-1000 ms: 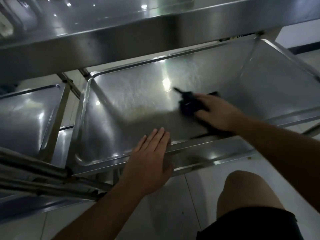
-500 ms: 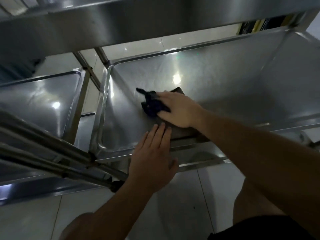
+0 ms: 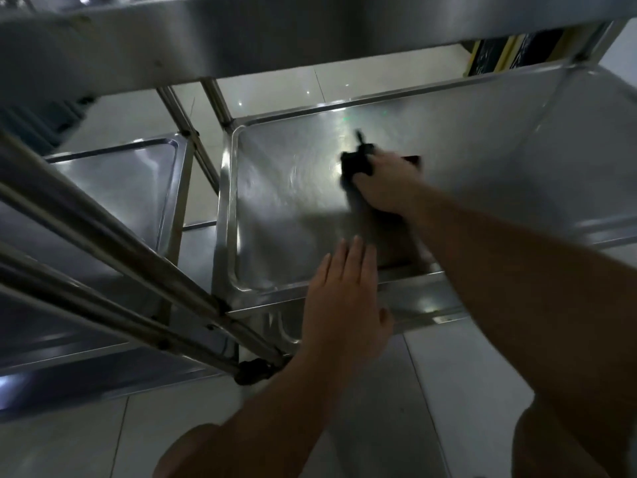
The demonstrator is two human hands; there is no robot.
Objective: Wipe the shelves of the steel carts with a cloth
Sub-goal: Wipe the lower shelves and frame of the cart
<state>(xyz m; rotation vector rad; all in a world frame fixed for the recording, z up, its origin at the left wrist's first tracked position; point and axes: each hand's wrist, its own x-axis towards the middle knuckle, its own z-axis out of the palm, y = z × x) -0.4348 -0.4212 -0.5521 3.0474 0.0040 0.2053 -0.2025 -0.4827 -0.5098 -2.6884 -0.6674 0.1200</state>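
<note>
R hand [image 3: 386, 188] presses cloth [image 3: 356, 162] in shelf [image 3: 275, 208].

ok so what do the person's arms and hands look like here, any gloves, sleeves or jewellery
Both are bare. The left hand and right hand wear no gloves, and no rings, watch or wristband show. No sleeve shows on either forearm up to the picture's edge. The right hand is somewhat motion-blurred, so fine detail there is hard to tell.
</note>
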